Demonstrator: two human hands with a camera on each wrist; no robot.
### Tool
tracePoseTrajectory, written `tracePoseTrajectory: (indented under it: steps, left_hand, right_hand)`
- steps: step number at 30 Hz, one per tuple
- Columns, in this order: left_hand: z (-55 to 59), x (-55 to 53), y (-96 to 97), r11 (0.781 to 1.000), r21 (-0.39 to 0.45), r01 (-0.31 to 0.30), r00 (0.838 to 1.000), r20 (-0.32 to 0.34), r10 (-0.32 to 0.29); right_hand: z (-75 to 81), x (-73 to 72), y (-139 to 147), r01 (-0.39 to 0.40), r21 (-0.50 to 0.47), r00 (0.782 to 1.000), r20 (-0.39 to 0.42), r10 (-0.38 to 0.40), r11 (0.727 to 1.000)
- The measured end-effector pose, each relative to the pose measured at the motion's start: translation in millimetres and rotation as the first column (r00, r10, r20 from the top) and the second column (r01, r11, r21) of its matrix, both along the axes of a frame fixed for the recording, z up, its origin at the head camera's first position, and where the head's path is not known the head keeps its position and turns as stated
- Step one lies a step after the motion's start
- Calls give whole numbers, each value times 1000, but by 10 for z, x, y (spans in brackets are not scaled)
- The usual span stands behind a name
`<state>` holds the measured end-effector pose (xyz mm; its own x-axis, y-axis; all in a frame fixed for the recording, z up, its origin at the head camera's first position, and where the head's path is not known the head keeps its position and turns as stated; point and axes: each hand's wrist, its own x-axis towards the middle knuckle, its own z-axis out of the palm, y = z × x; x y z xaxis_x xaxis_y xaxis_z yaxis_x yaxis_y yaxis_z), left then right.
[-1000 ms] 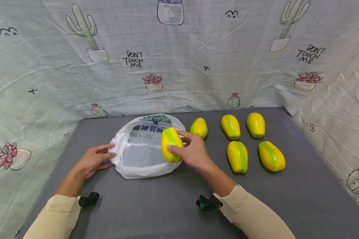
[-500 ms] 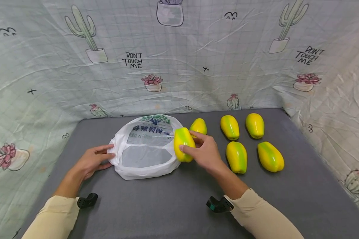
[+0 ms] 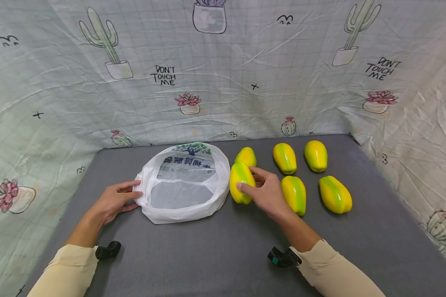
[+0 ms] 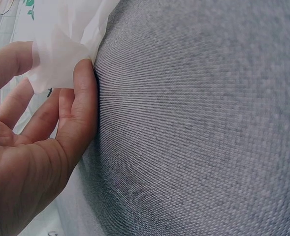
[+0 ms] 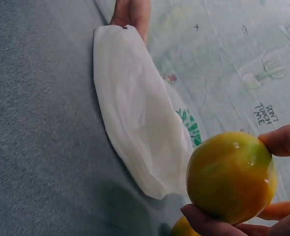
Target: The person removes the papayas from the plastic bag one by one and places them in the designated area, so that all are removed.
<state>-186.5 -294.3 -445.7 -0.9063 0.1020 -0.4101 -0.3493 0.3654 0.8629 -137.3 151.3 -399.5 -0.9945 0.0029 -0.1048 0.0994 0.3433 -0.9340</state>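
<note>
My left hand (image 3: 113,203) holds the left rim of a white plastic bag (image 3: 223,181), its thumb and fingers pinching the film in the left wrist view. The bag lies with its mouth spread wide, and blue and green print shows inside it. Just right of the bag, my right hand (image 3: 269,193) grips a yellow-green papaya (image 3: 241,183) between thumb and fingers. In the right wrist view this papaya (image 5: 231,177) is seen end-on, off the table. Behind it, partly covered, sits another papaya (image 3: 246,156).
Several more papayas lie on the right of the grey table (image 3: 193,260), among them a back-right papaya (image 3: 316,156) and a front-right papaya (image 3: 335,194). A printed cloth (image 3: 223,62) hangs behind and at both sides.
My right hand has moved right with the papaya, from over the bag's mouth to beyond its right rim. The left hand and the bag have stayed almost in place.
</note>
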Motion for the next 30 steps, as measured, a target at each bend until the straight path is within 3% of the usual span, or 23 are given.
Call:
tracePoseTrajectory:
  steps: [30]
  left_hand:
    - [-3, 8, -11, 1000, 23, 2, 1000, -15, -2]
  right_hand:
    - [-193, 103, 175, 2, 42, 997, 82, -6, 999]
